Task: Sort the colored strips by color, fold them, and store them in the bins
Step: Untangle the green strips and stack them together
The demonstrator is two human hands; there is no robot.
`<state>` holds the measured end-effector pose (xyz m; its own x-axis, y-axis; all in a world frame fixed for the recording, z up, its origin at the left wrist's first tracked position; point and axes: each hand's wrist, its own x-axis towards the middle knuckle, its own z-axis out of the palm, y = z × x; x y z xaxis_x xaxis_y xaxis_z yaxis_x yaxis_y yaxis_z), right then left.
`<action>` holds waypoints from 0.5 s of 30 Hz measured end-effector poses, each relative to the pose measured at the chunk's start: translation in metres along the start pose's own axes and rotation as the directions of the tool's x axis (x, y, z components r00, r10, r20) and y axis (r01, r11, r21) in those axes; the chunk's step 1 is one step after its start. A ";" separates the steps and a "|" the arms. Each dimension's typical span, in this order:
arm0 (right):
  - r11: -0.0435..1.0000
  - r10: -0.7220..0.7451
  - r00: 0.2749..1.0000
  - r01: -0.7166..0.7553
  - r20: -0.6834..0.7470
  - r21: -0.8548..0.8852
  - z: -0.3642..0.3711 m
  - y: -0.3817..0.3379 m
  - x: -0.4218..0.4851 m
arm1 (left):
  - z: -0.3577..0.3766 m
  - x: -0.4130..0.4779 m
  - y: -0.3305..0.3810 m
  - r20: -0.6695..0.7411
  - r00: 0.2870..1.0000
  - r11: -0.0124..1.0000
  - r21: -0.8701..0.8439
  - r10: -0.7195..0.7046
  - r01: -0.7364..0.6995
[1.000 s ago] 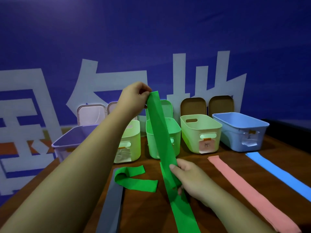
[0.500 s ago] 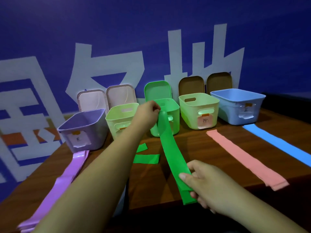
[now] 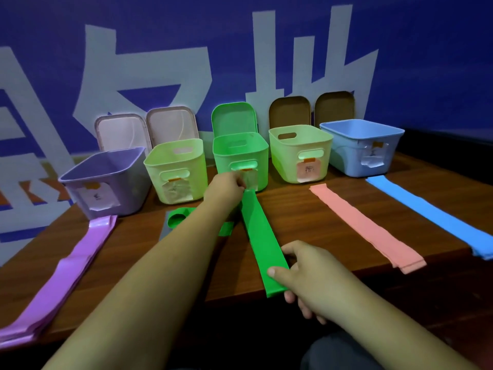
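Note:
A long green strip (image 3: 260,236) lies stretched on the wooden table (image 3: 306,217), running from the green bin (image 3: 240,156) toward the near edge. My left hand (image 3: 226,186) pinches its far end just in front of that bin. My right hand (image 3: 306,273) grips its near end at the table's edge. A second green strip (image 3: 177,218), curled, lies partly hidden under my left forearm. A purple strip (image 3: 69,268) lies at left, a pink strip (image 3: 365,228) and a blue strip (image 3: 432,217) at right.
Five open bins stand in a row at the back: purple (image 3: 106,180), two pale green (image 3: 176,169) (image 3: 301,153), the green one, and blue (image 3: 362,145). Their lids lean on the blue wall behind. A grey strip (image 3: 165,228) peeks out beside my left arm.
Both hands have lowered the green strip from held up in the air to flat on the table. My left hand dropped to the foot of the green bin; my right hand moved to the near end.

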<state>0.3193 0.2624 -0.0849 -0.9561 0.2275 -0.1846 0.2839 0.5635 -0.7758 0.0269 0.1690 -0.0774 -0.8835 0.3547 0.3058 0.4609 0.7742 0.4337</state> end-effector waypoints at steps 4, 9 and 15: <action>1.000 0.017 0.999 -0.017 -0.027 0.001 0.002 0.003 0.005 | 0.012 0.002 -0.007 0.030 0.999 1.000 0.012 -0.019 0.019; 0.997 0.057 0.998 -0.057 0.006 -0.044 -0.001 -0.001 0.007 | 0.019 0.004 -0.012 0.033 0.999 0.999 -0.023 -0.035 0.036; 0.996 0.063 0.998 -0.062 0.006 -0.068 -0.003 -0.003 0.009 | 0.024 0.005 -0.014 0.021 0.997 0.992 -0.099 -0.072 0.073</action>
<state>0.3104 0.2645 -0.0822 -0.9367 0.2580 -0.2366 0.3474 0.6012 -0.7196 0.0139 0.1730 -0.1020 -0.9159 0.3090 0.2564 0.4008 0.7427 0.5365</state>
